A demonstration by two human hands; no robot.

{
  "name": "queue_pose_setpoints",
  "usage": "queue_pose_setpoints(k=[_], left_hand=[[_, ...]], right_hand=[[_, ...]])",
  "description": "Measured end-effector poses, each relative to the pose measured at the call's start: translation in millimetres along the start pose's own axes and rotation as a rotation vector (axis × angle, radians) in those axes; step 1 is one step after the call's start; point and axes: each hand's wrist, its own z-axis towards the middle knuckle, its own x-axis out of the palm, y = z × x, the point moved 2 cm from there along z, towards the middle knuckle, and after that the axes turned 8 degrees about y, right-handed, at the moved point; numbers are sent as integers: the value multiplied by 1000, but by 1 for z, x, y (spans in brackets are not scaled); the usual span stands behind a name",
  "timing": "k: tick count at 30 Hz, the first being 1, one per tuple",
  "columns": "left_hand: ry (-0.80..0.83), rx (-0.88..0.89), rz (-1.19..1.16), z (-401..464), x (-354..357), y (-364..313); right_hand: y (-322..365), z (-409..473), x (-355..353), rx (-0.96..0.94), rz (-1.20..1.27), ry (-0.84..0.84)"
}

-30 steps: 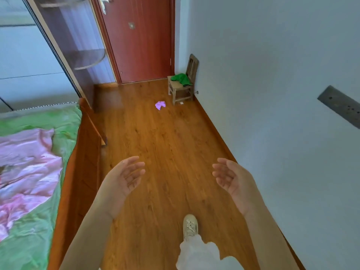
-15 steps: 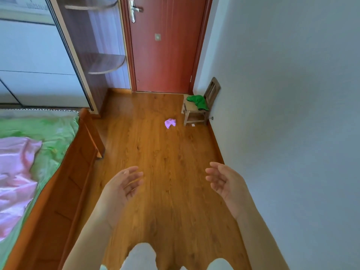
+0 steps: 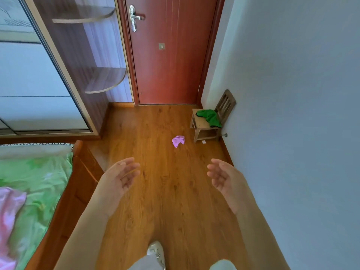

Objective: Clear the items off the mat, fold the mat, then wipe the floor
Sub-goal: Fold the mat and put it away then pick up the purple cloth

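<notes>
Left hand and right hand spread, holding nothing; purple cloth on floor well ahead, between them, beside chair

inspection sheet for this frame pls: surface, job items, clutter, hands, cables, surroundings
Surface: wooden floor, bare boards between the hands.
Job's things: no mat seen; purple cloth crumpled on the floor beside the small wooden chair; green cloth draped on the chair's seat.
Clutter: small white scrap on the floor under the chair.
Hands: left hand and right hand both open, palms facing each other, holding nothing.
Cables: nothing seen.
Surroundings: closed red door ahead, wardrobe to the left, bed with green sheet, wall to the right.
</notes>
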Motion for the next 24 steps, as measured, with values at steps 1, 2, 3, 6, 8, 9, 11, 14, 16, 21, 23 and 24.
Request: queue_pose_setpoints(k=[1, 2, 3, 6, 8, 9, 11, 14, 16, 21, 23, 24], left_hand=[[23, 0, 11, 19, -4, -10], [31, 1, 28, 36, -8, -18], [26, -2, 45, 53, -10, -26], [42, -6, 75, 95, -15, -42], [41, -17, 94, 122, -15, -50], [35, -26, 100, 135, -16, -54], [37, -48, 106, 163, -18, -62], [15, -75, 94, 208, -22, -72], [-22, -84, 83, 243, -25, -79], [-29, -87, 120, 342, -20, -110], [-39, -82, 138, 382, -15, -124], [-36, -77, 155, 401, -12, -131]], right_hand=[[3, 16, 7, 1, 10, -6], [6, 31, 12, 1, 25, -17], [8, 45, 17, 4, 46, -31], [10, 84, 28, 39, 97, -56], [12, 110, 32, 68, 111, -87], [14, 124, 33, 82, 121, -105], [17, 151, 36, 99, 139, -130], [26, 198, 43, 89, 145, -140], [33, 235, 46, 84, 163, -140], [59, 341, 54, 78, 198, -136], [74, 383, 56, 75, 207, -132], [80, 402, 58, 75, 214, -126]])
